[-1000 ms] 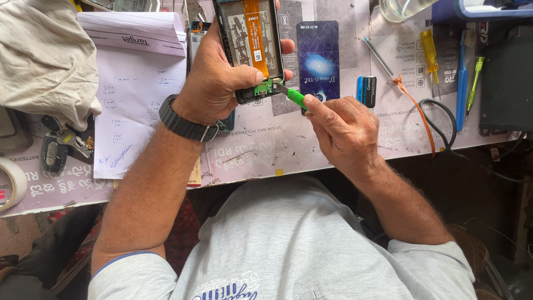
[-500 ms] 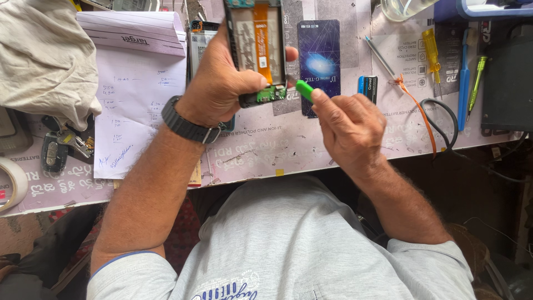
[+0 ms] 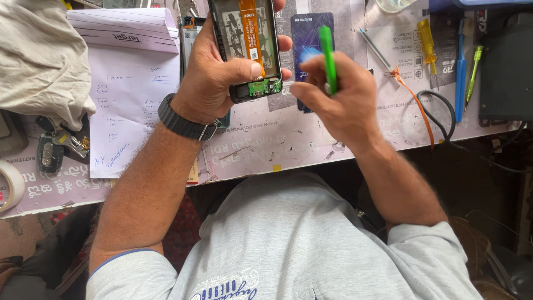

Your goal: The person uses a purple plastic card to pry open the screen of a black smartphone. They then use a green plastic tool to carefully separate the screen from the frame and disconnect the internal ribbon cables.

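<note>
- Gripping tight, my left hand (image 3: 214, 83) wraps around the opened phone (image 3: 247, 47) from its left side, thumb pressed across the lower part of the exposed back, fingertips showing at the right edge.
- That phone stands tilted up above the desk, its back cover off, an orange flex strip and a small green board showing just above my thumb.
- My left wrist is bent inward, a dark watch band (image 3: 183, 123) just below the hand, the forearm running down and left toward my shoulder.
- Just right of that hold, my right hand (image 3: 338, 100) is closed on a green pry tool (image 3: 328, 53), pinched between thumb and fingers so it points up and away from the palm; its tip is clear of the phone.
- My right forearm slants down and right, elbow bent near my grey shirt.
- Behind the right hand lies a dark blue phone back cover (image 3: 311, 33), flat on the printed work mat (image 3: 266, 144).
- Farther right of the grip sit a yellow screwdriver (image 3: 427, 39), a blue tool (image 3: 459, 61) and a green screwdriver (image 3: 474, 64).
- Far left of the hold, handwritten paper sheets (image 3: 125, 100), a crumpled cloth (image 3: 39, 55) and keys (image 3: 55, 147).
</note>
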